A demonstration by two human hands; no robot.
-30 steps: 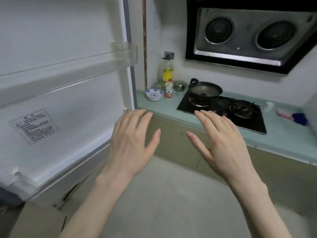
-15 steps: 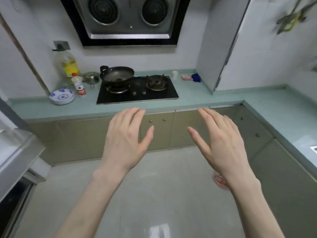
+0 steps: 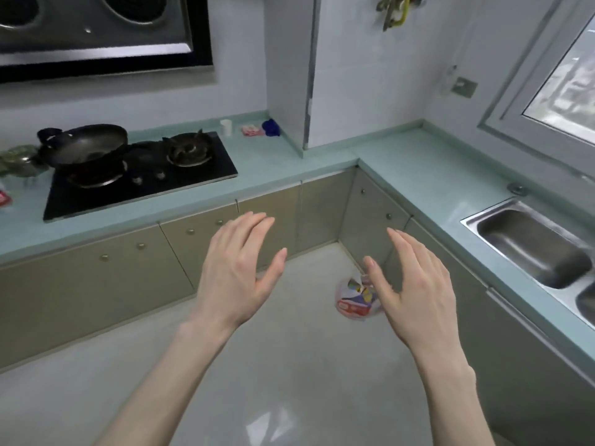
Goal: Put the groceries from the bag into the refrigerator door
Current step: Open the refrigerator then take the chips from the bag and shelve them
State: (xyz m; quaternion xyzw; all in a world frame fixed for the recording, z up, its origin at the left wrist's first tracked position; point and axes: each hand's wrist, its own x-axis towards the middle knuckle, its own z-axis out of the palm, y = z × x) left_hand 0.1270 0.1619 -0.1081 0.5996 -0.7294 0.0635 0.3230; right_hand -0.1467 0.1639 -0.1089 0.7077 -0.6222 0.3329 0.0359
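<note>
Both hands hang in the air with fingers loosely spread, holding nothing. The bag (image 3: 353,300) of groceries sits on the floor (image 3: 289,365) in the cabinet corner, just beyond the right hand (image 3: 415,291), whose thumb partly covers it. Past the left hand (image 3: 235,275) runs the counter (image 3: 283,169) with a stove (image 3: 141,175) and a dark wok (image 3: 87,148). A steel sink (image 3: 531,249) lies off to the right hand's far side.
</note>
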